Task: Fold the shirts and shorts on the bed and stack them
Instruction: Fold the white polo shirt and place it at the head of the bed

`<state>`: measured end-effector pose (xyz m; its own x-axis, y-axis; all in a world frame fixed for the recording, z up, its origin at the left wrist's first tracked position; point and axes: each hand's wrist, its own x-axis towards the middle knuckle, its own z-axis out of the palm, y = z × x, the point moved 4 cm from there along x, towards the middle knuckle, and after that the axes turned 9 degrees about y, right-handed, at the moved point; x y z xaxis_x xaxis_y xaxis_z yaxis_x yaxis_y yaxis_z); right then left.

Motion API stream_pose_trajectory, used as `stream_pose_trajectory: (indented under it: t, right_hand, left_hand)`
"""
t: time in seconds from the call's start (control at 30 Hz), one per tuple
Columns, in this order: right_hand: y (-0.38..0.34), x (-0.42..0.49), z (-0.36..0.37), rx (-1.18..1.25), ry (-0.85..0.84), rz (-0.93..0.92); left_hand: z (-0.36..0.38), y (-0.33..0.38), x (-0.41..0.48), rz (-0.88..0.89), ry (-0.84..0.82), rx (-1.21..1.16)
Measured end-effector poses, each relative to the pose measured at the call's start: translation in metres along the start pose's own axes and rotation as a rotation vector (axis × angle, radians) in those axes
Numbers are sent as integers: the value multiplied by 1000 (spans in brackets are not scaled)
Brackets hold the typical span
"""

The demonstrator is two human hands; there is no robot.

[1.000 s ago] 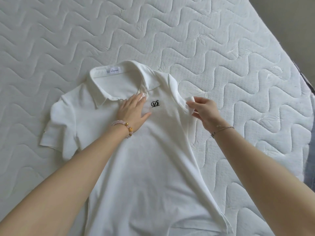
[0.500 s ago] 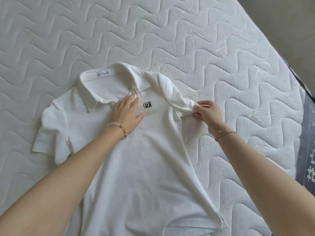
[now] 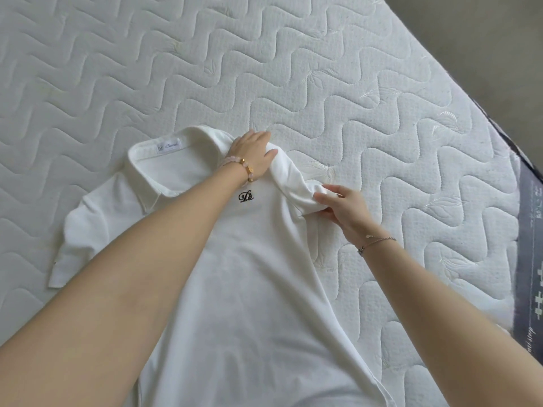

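- The left hand (image 3: 252, 154) is laid flat, fingers stretched, on the shoulder of a white short-sleeved polo shirt (image 3: 249, 274), just beside its collar (image 3: 164, 160); the cloth is pressed down, not gripped.
- The right hand (image 3: 340, 210) is closed on the end of the near sleeve (image 3: 296, 183), which is pinched between thumb and fingers and lifted slightly off the bed.
- The shirt is spread front-up on the bed, collar away from the person, its small black embroidered monogram (image 3: 245, 196) visible beside the left forearm; the far sleeve (image 3: 76, 239) is lying flat and unfolded.
- The fold is judged to be at its start, with the sleeve probably being turned in.
- If the sleeve is pulled harder than the shoulder is held, the whole shirt could be dragged sideways and the collar skewed.
- If the sleeve is let go early, a crooked, creased fold line is likely, since the cloth between the hands is already bunched.
- A white quilted mattress (image 3: 323, 69) with a wavy stitched pattern serves as the surface; its dark grey printed side panel (image 3: 531, 230) is seen at the right edge.
- Grey floor (image 3: 484, 30) is seen beyond that edge; no shorts or stack are in view.
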<state>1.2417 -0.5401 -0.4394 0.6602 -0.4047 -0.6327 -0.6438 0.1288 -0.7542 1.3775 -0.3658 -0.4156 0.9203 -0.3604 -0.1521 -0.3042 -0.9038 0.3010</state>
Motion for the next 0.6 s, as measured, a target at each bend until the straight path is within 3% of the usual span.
stream_pose_trajectory:
  t: [0.13,0.33,0.5,0.6]
  right_hand:
    - [1,-3,0,74,-2,-8]
    - [-1,-31,7,144,-63,-7]
    - [10,-78,28,-22,-135,-131]
    - [26,-107,46,-206,-223,-254]
  left_hand:
    - [4,-7,8,-64,-63,-68]
    - [-20,-35,-30,-103,132,-308]
    - [-38,-74,-99,-159,223,-360]
    - [-33,-99,-131,-211,183,-378]
